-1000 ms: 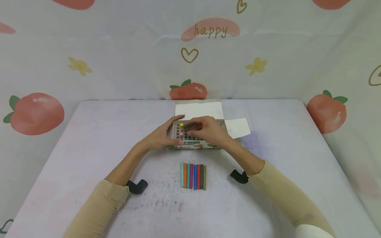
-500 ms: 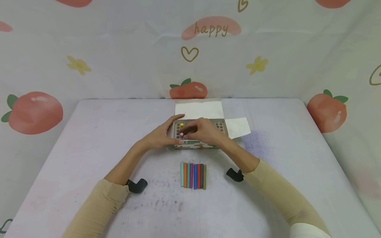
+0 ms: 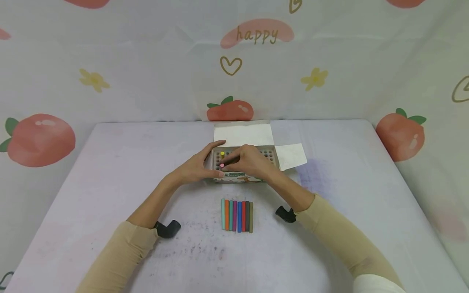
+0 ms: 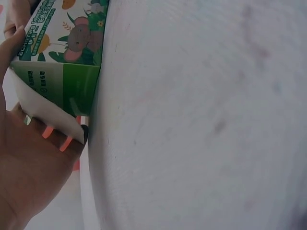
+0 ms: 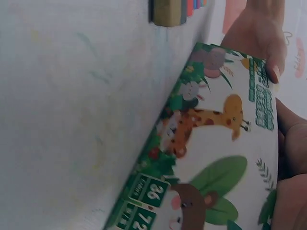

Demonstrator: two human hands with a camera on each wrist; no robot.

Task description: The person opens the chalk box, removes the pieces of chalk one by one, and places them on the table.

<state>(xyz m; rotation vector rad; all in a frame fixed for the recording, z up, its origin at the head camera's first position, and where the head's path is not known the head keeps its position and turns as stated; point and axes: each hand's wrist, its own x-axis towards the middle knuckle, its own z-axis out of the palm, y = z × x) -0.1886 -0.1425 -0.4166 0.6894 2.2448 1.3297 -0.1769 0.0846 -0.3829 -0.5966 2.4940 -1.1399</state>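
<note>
An open cardboard chalk box (image 3: 238,178) stands at the table's far middle, its top a grid of round holes. My left hand (image 3: 194,165) grips its left end, thumb on the front wall, fingers reaching to the back; the left wrist view shows fingers behind a white end flap (image 4: 45,112). Over the holes, my right hand (image 3: 249,162) pinches a pink chalk stick (image 3: 222,165) near the front left corner. A yellow chalk stick (image 3: 222,155) stands upright in a hole behind it. From the right wrist, the printed front (image 5: 211,129) hides most of the right fingers.
Several coloured chalk sticks (image 3: 239,216) lie side by side in front of the box. The white lid (image 3: 242,133) is folded back, and a side flap (image 3: 291,156) sticks out right. Black wrist mounts (image 3: 169,229) sit under both forearms. A patterned cloth hangs behind.
My right hand has moved left and slightly nearer, from above the holes to the pink chalk stick, its fingers closing in on it. The left hand keeps its grip on the box.
</note>
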